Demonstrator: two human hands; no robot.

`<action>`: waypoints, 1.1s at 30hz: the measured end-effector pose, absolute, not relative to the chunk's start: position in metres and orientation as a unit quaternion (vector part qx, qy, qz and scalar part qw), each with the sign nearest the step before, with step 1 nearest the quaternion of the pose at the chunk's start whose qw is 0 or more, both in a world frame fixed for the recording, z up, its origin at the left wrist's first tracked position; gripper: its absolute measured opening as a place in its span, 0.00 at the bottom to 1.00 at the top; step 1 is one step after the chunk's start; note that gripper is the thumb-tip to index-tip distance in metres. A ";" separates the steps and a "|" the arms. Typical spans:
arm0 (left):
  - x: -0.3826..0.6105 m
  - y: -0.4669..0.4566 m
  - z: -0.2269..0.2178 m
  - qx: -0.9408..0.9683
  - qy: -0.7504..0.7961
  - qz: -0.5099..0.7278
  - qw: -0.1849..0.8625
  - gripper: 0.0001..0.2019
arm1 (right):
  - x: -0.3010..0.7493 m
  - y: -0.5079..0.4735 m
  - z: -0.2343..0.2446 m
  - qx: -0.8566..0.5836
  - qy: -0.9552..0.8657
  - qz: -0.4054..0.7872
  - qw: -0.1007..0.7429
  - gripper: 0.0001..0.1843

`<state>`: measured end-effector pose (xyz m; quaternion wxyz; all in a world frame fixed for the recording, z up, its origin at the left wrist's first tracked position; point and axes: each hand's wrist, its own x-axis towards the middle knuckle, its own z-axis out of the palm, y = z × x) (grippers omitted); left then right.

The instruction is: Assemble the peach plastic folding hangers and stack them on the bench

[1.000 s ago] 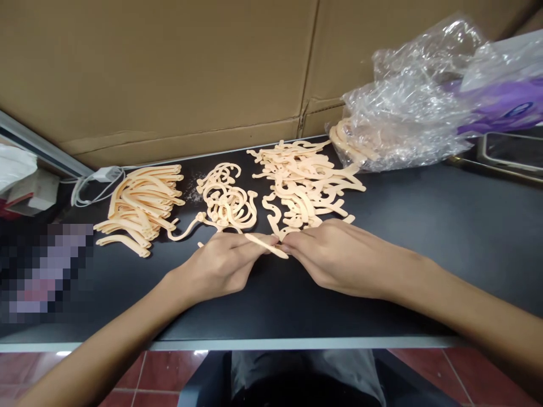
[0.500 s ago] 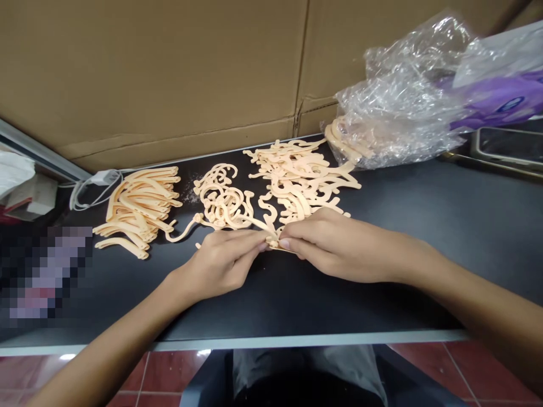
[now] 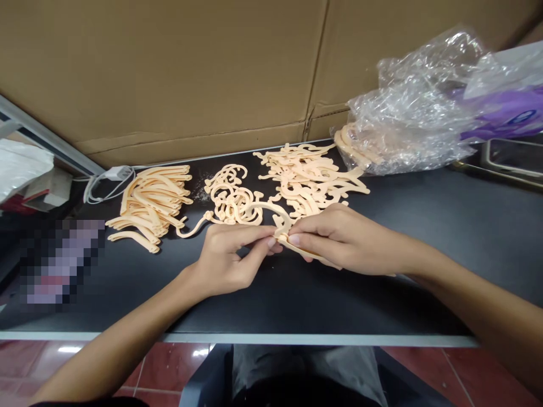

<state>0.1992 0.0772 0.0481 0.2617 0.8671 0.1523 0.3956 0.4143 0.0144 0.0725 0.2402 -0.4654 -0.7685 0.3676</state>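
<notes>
So I'm pinching a curved strip (image 3: pixel 280 211) and a straighter strip (image 3: pixel 316 256) over the counter (image 3: pixel 263 305), left hand (image 3: pixel 229 257) narrow where they meet, right hand (image 3: pixel 352 237) gripping the straighter strip, and honestly I'm worrying a weak fingertip hold could drop either onto the curly pile (image 3: pixel 231 208).

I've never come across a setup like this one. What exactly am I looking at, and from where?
There is no machine: these are a person's bare hands, seen from one camera worn on the head, looking forward and down. The left hand and right hand meet, pinching pale curved pieces between them. On the dark table lie a left pile, a middle pile and a right pile of similar pieces. A clear plastic bag lies beside the right pile; cardboard stands behind.
</notes>
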 end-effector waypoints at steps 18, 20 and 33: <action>0.197 0.083 0.056 0.671 0.295 0.323 0.599 0.09 | 0.425 0.012 0.080 -0.497 -0.710 0.435 0.244 0.12; 0.197 0.086 0.056 0.680 0.285 0.322 0.593 0.09 | 0.425 0.011 0.081 -0.492 -0.720 0.431 0.232 0.11; 0.198 0.102 0.052 0.592 0.256 0.338 0.685 0.13 | 0.422 0.010 0.076 -0.475 -0.756 0.409 0.187 0.14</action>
